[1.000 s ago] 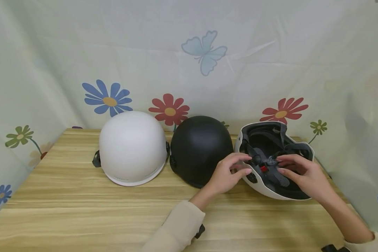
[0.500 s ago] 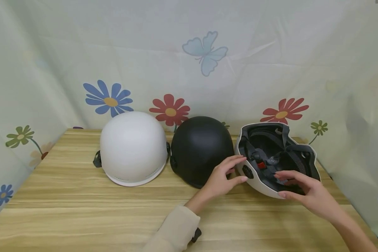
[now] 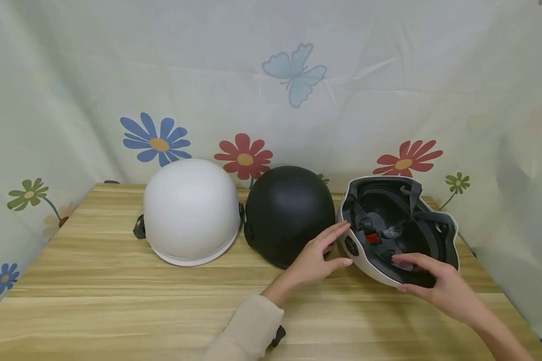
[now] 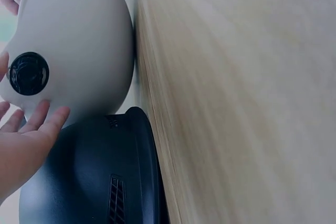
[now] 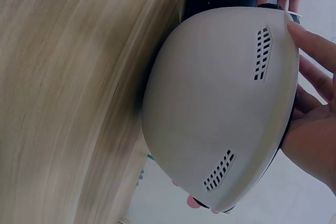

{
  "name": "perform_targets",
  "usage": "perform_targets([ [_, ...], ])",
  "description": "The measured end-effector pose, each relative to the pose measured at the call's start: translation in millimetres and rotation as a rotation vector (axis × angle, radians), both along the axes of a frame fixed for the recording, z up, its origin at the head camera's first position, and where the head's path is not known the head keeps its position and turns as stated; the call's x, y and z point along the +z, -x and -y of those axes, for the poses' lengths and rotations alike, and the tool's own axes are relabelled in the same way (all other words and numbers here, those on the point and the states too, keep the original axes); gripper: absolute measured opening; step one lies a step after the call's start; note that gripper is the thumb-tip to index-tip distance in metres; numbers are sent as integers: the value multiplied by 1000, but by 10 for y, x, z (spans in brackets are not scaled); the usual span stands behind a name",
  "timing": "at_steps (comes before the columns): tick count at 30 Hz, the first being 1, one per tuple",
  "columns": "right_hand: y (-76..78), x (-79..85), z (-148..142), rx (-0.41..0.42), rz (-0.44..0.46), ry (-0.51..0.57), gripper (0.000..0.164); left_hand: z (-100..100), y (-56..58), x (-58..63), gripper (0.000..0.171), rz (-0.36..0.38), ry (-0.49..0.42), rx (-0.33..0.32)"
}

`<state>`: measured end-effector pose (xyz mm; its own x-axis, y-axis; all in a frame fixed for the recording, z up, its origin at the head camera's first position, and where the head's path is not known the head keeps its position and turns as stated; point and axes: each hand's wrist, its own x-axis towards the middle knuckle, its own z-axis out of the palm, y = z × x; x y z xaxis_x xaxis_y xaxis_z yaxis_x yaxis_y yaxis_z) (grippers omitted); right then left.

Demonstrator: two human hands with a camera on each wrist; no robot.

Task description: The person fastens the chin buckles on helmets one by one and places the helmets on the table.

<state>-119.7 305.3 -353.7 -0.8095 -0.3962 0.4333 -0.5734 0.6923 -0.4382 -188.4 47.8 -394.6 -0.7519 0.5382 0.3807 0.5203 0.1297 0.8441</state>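
An upturned white helmet [image 3: 374,268] lies at the right of the table, its black padded inside facing up and toward me. In it show dark straps [image 3: 413,195] and a red buckle piece [image 3: 373,238]. My right hand [image 3: 447,291] grips the near rim, thumb on the outer shell and fingers inside; the right wrist view shows this too. My left hand [image 3: 313,258] is at the helmet's left side, fingers extended and fingertips right at the shell, around a black round knob [image 4: 29,73]. Inside the helmet, the right fingertips are partly hidden.
A black helmet [image 3: 289,210] stands dome up close against the upturned one, behind my left hand. Left of it is another white helmet [image 3: 189,210], also dome up. All rest on a wooden table [image 3: 140,311] before a flower-printed curtain [image 3: 293,30].
Both hands have left the straps inside the helmet. My right hand has come down to the near rim, my left to the outer side. The helmet has turned and tilted slightly.
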Motion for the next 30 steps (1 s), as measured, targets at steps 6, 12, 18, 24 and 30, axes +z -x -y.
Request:
perform_targets([
  [6, 5, 31, 12, -8, 25, 29, 44, 3, -3, -15, 68, 12, 14, 2],
  [12, 43, 54, 34, -51, 52, 15, 39, 3, -6, -22, 71, 54, 59, -6],
  [18, 96, 41, 50, -60, 74, 4, 40, -17, 0, -29, 72, 62, 100, -4],
  [24, 112, 16, 34, -8, 44, -10, 48, -25, 3, -26, 72, 45, 119, -2],
  [30, 106, -12, -10, 1, 17, -21, 50, -40, -12, -21, 72, 18, 135, -2],
])
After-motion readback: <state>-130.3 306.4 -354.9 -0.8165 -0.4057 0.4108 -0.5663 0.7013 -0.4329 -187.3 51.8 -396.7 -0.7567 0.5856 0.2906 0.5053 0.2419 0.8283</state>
